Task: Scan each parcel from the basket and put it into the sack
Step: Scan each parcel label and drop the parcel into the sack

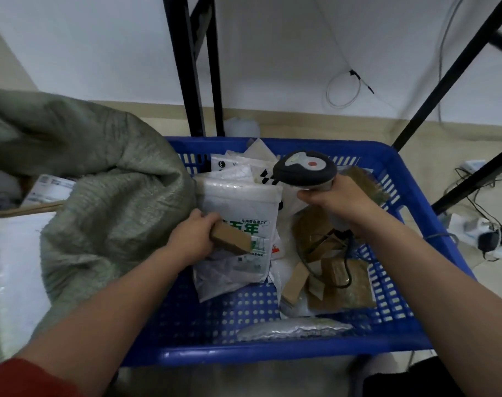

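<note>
A blue plastic basket (272, 353) in front of me holds several parcels: white plastic mailers, brown padded envelopes and small cardboard boxes. My left hand (191, 239) grips a small brown cardboard box (231, 237) above a white mailer with green print (244, 207), near the basket's left side. My right hand (341, 200) holds a grey barcode scanner (304, 169) by its handle, its head over the middle of the basket; its cable runs down among the brown parcels (338, 282). A grey-green woven sack (101, 202) slumps just left of the basket.
Black metal shelf legs (198, 67) stand behind the basket, more slant at the right. Cables and a power adapter (493, 239) lie on the floor at right. White bubble-wrap parcels (15, 267) lie at left. A silver padded mailer (295, 329) sits at the basket's near edge.
</note>
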